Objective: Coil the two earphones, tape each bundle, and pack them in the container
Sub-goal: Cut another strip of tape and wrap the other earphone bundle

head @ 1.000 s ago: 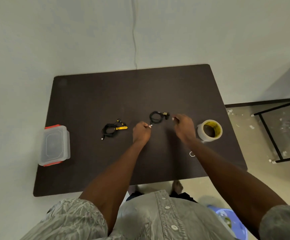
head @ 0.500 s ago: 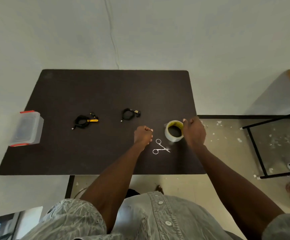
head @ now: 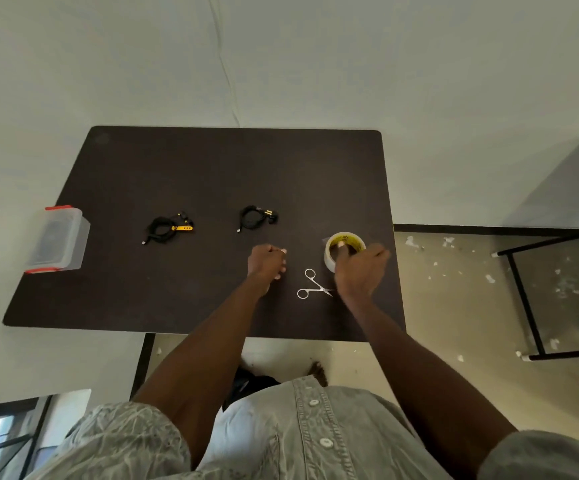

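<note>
1. Your right hand point(head: 359, 271) grips the tape roll point(head: 344, 249), a finger seemingly hooked into its core.
2. Your left hand point(head: 266, 264) is a fist holding nothing visible.
3. Two coiled earphones point(head: 168, 228) point(head: 256, 218) lie at 11 o'clock; the container point(head: 57, 239) sits at 9.
4. Scissors point(head: 312, 287) lie between your hands.

A dark brown tabletop point(head: 191, 168) carries a lidded clear container point(head: 57, 239) with red clips at its left edge, two coiled black earphones (one point(head: 168, 228) with a yellow part, the other point(head: 256, 218) beside it), small scissors point(head: 314, 289) and a tape roll point(head: 343, 245)
</note>
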`<control>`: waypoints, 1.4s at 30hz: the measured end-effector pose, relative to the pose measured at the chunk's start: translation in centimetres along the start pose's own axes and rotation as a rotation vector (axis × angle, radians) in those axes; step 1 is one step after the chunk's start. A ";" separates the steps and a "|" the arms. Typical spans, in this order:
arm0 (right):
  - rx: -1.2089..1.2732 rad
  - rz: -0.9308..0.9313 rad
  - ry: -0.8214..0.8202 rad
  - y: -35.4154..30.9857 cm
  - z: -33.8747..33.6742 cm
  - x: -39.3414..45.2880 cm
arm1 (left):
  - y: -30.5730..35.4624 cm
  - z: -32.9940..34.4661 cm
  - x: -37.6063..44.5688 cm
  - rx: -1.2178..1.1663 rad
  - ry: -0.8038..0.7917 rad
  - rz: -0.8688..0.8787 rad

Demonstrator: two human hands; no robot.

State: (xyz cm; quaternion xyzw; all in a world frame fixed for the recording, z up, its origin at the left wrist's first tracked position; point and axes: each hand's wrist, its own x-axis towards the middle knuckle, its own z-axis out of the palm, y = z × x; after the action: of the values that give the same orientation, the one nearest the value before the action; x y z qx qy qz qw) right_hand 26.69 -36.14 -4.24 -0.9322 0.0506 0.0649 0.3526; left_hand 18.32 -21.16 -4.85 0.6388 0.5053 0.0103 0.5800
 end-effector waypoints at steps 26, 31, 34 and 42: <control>0.284 0.068 -0.350 3.2 1.0 1.9 | 1.3 1.0 -1.1 -0.440 -0.310 -0.303; 0.263 -0.047 -0.372 3.1 0.9 1.5 | 1.6 0.7 -1.2 -0.429 -0.371 -0.245; 0.264 -0.077 -0.359 3.1 1.0 1.3 | 1.7 0.4 -1.3 -0.434 -0.362 -0.241; 0.266 -0.116 -0.365 2.9 1.2 1.2 | 2.3 0.1 -1.6 -0.413 -0.354 -0.286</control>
State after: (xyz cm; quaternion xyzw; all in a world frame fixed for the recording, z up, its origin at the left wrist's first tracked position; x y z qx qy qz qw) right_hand 27.37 -37.55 -7.20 -0.8516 -0.0594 0.2048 0.4789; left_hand 19.10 -21.88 -2.21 0.4217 0.4682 -0.0802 0.7724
